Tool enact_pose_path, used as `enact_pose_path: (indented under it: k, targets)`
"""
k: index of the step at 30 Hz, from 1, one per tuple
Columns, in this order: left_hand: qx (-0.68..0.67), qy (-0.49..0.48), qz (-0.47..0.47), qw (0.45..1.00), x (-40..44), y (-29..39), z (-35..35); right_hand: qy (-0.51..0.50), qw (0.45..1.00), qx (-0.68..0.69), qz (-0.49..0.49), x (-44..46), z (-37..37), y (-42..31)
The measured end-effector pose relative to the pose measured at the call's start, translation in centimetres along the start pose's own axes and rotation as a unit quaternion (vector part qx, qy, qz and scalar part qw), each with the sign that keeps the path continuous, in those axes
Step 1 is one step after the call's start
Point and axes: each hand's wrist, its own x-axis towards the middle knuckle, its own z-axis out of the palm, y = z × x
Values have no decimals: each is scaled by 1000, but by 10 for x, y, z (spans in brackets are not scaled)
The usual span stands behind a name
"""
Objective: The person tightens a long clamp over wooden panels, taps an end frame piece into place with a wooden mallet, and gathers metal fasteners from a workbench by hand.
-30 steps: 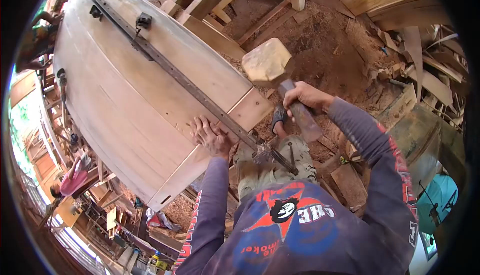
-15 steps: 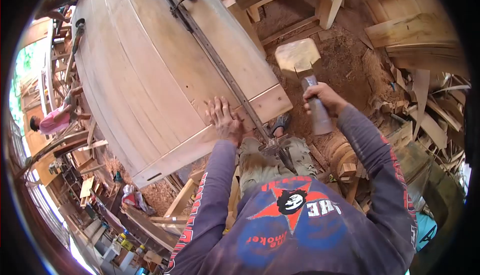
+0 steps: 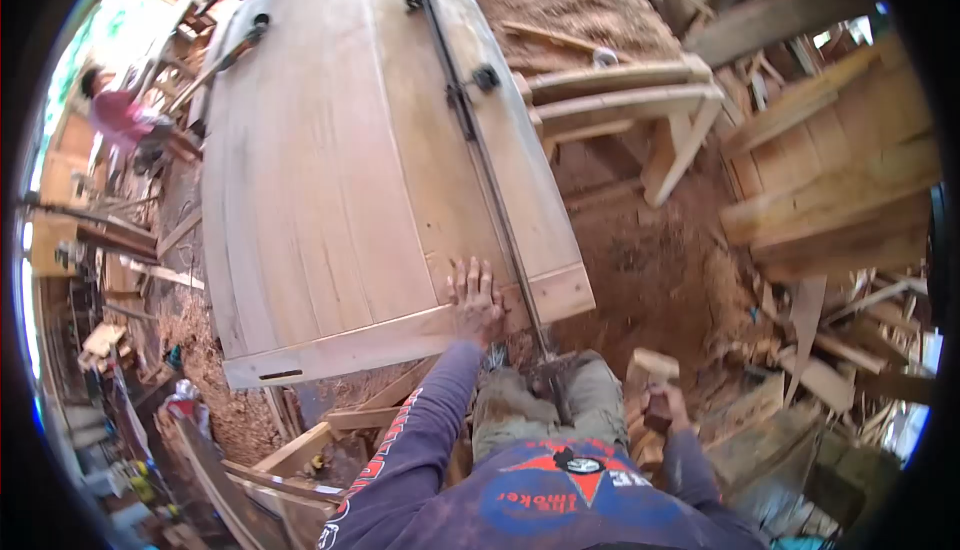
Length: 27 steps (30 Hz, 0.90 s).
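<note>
Wooden mallet (image 3: 652, 364) looks stiff, head-heavy, best held by its handle (image 3: 657, 414); right hand (image 3: 678, 410) wraps it, left hand (image 3: 478, 300) lies flat, holding nothing, at wooden panel (image 3: 310, 240)'s near edge.

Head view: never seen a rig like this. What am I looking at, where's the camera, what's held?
There's no robot here. A person works with two bare hands, and the camera is worn on their head, looking forward and down, so their shirt fills the bottom.

The big pale surface is a wooden panel made of boards. Along it lies a long dark bar, apparently a clamp, with a dark block beside it.

The left hand rests on the panel's near end with fingers spread, holding nothing. The right hand, low beside the right leg, grips a mallet with a pale head.

The person in pink at upper left is someone else.
</note>
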Motion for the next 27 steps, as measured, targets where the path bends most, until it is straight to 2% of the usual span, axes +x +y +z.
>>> enact_pose_path:
  k: [1, 3, 4, 5, 6, 7, 8, 9, 10, 11, 13, 15, 16, 17, 19, 21, 23, 25, 27]
  targets:
    - [4, 23, -12, 1000, 0, 0, -2, 44, 998, 45, -2, 26, -47, 24]
    - [-72, -7, -58, 996, 3, 8, -4, 24, 990, 133, 44, 13, -46, 27]
    - [-113, -22, -126, 985, 10, 24, -8, 48, 992, 110, 49, 7, -41, 22]
    - [-110, -13, -132, 985, 13, 45, -15, 74, 992, 89, 54, 2, -35, 16]
    - [-105, 11, -128, 986, 14, 73, -25, 97, 991, 80, 56, 8, -42, 11]
    - [-82, 26, -86, 993, 14, 97, -30, 111, 990, 69, 57, 7, -41, -1]
    - [-56, 43, -44, 997, 14, 122, -36, 79, 994, 8, 77, 15, -55, -14]
    - [-57, 49, -50, 996, 11, 136, -13, 46, 993, -52, 97, 24, -69, -32]
    - [-24, -16, -25, 999, 9, 143, 17, 19, 987, -56, 152, 32, -82, -48]
    - [10, -86, 1, 996, 5, 152, 37, 15, 986, -56, 154, 33, -97, -61]
    - [41, -60, -19, 997, 11, 180, 38, -6, 978, -29, 204, 22, -117, -83]
    - [56, -55, -119, 990, 26, 208, 30, -7, 981, -54, 186, -17, -109, -112]
    - [41, -23, -156, 987, 34, 216, 32, -4, 982, -55, 181, -26, -114, -123]
    - [43, -24, -153, 987, 43, 216, 40, -3, 983, -55, 176, -35, -115, -137]
    - [50, -7, -254, 966, 58, 212, 60, -17, 978, -10, 209, -44, -106, -170]
    - [28, 8, -257, 966, 55, 221, 65, 6, 971, -10, 238, -33, -126, -187]
    - [71, 82, -223, 969, 51, 217, 75, 9, 982, -24, 188, -12, -157, -165]
    - [67, 83, -226, 968, 50, 218, 78, 86, 985, -97, 115, -9, -170, -156]
    - [92, 76, -206, 971, 54, 213, 80, 86, 987, -45, 124, -11, -176, -165]
